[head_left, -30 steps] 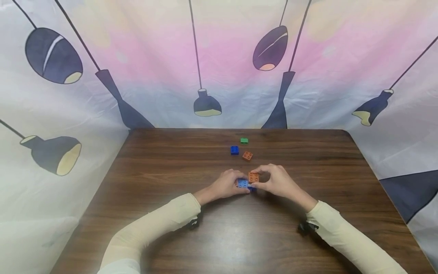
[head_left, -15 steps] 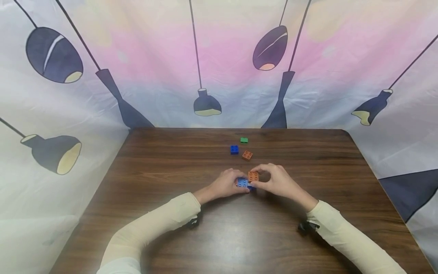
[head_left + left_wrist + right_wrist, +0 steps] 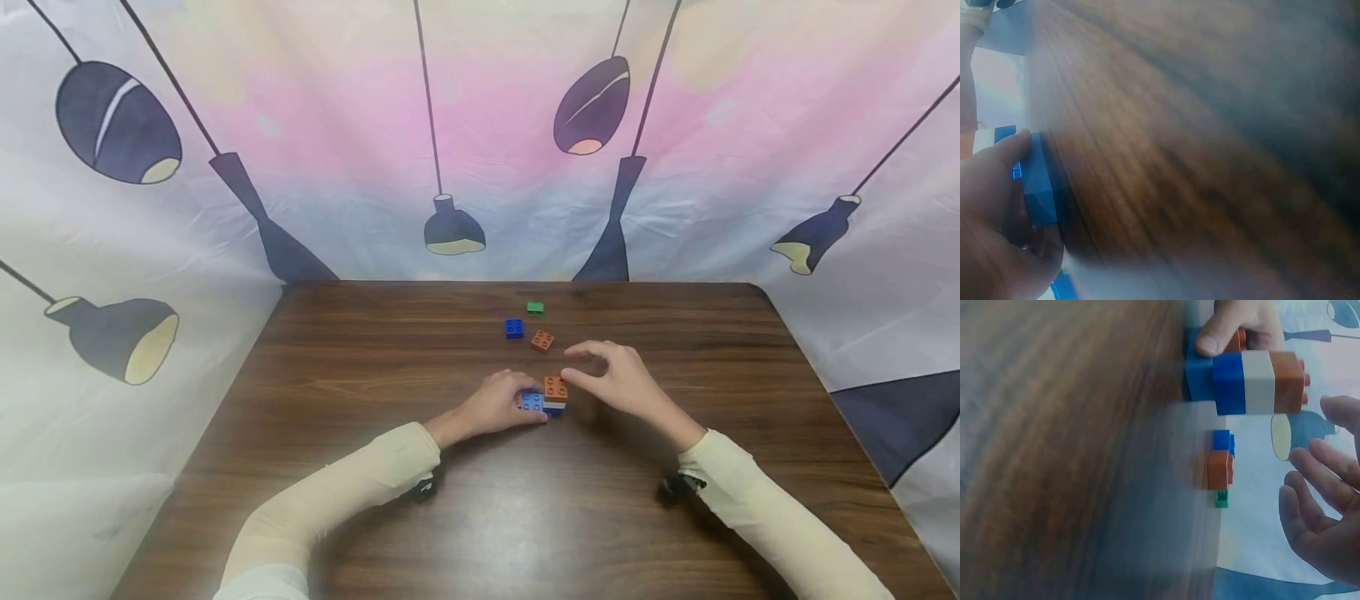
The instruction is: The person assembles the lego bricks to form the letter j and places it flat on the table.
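My left hand point(image 3: 495, 403) pinches a light blue toy building brick point(image 3: 532, 402) on the table, thumb at the near side. On the right end of that brick rises a stack: a dark blue brick point(image 3: 1230, 384), a white brick point(image 3: 1259, 382) and, on top, an orange brick point(image 3: 556, 387). Another orange brick point(image 3: 1235, 341) shows partly behind the left thumb in the right wrist view. My right hand point(image 3: 618, 379) holds nothing. Its fingers are spread and slightly bent, just right of the stack, apart from it in the right wrist view.
Farther back on the brown wooden table point(image 3: 360, 358) lie a loose dark blue brick point(image 3: 513, 328), an orange brick point(image 3: 542, 339) and a small green brick point(image 3: 535, 308). A cloth backdrop point(image 3: 510, 117) printed with lamps hangs behind and beside the table.
My right hand has let go of the top orange brick and drawn off to the right and slightly back. The brick stays on the stack. The left hand has not moved.
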A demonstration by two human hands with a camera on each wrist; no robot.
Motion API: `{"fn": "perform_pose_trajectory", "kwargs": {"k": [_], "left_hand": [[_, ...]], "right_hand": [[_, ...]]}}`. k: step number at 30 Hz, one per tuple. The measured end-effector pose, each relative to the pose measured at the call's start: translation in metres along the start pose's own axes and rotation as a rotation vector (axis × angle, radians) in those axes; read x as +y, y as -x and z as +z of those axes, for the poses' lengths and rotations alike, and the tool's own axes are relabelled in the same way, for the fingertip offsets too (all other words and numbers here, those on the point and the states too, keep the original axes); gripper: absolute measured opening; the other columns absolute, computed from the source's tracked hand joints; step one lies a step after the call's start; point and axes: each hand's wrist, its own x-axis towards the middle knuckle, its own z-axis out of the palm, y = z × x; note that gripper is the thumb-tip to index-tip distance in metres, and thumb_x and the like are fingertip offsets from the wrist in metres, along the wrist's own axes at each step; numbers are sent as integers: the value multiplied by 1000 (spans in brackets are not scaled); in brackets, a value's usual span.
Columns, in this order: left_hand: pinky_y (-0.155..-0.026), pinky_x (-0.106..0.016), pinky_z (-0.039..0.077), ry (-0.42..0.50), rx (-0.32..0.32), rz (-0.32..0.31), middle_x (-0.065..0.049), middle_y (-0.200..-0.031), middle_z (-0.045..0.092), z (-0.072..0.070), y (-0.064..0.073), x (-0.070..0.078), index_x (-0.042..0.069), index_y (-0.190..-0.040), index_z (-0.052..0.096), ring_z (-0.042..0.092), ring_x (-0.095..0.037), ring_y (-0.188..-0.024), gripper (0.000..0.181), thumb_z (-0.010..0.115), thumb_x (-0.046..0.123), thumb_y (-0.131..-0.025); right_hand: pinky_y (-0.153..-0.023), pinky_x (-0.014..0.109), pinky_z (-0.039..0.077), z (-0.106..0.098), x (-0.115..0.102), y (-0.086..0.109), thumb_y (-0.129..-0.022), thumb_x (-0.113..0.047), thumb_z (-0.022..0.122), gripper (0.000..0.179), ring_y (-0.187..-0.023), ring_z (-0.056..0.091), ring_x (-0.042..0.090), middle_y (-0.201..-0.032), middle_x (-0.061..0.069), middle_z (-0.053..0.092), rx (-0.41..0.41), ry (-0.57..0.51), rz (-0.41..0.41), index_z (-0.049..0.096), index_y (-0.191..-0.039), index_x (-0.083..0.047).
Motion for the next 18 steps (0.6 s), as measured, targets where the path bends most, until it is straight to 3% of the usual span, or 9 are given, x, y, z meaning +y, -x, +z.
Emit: {"fn": "perform_pose_trajectory", "kwargs": {"k": [9, 18], "left_hand": [[-77, -22, 47, 13, -4, -4, 0, -112, 73, 1, 0, -2, 11, -125, 71, 60, -9, -92, 49, 81, 41, -87], [-78, -23, 47, 11, -5, 2, 1, -113, 74, 0, 1, -1, 12, -125, 71, 60, -9, -93, 49, 81, 42, -88]], "right_hand": [[-83, 48, 56, 3, 8, -17, -94, -41, 74, 41, -100, 70, 25, -118, 7, 74, 5, 44, 52, 73, -121, -10], [-93, 53, 53, 16, 22, -41, -91, -39, 78, 45, -106, 70, 30, -124, 10, 72, -3, 40, 106, 72, -124, -8]]}}
